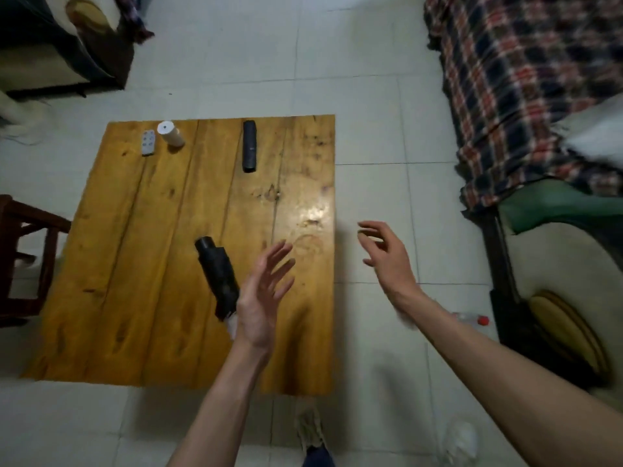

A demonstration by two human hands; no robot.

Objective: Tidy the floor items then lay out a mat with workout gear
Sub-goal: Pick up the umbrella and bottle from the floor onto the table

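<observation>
A low wooden table (pixel 141 271) stands on the tiled floor. On it lie a black folded umbrella (pixel 217 274) near the front middle, a black cylinder (pixel 249 146) at the back, a white roll (pixel 170 133) and a small grey remote (pixel 148 142) at the back left. My left hand (pixel 264 294) hovers open just right of the umbrella, fingers spread, holding nothing. Past the table's right edge, my right hand (pixel 387 254) is open above the floor. A clear bottle with a red cap (pixel 470 319) lies on the floor behind my right forearm.
A sofa under a plaid blanket (pixel 526 79) fills the right side, with a green cushion (pixel 556 203) and a sofa arm (pixel 566 328) below it. A dark armchair (pixel 64 45) stands at the top left, a wooden stool (pixel 23 254) at the left. Crumpled white plastic (pixel 460 439) lies near my foot (pixel 310 433).
</observation>
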